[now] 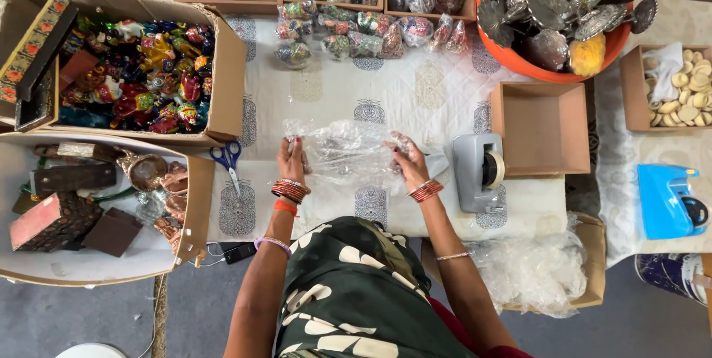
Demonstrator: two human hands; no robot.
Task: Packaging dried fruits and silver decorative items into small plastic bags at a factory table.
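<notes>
Everything here is placed from the grey tape dispenser (478,171), which sits on the white printed tablecloth (415,91). Just to its left lies a sheet of clear plastic wrap (348,154), and both hands are on it: the right hand (404,156) grips the edge nearest the dispenser with fingers curled onto the film, and the left hand (291,159) pinches the far edge, thumb against the fingers. Something small and dark seems to lie under the film, but it is too blurred to tell what. Further left of the dispenser, past the left hand, blue-handled scissors (227,158) lie on the cloth beside a cardboard box of bright painted figures (141,69). Up and left of the dispenser runs a row of already wrapped coloured ornaments (356,32); just right of it stands an empty brown box (545,128). To wrap well, I judge the film should be kept taut and even between both hands, with the piece centred, so no loose corners bunch, and the tape is close to the right hand for sealing.
</notes>
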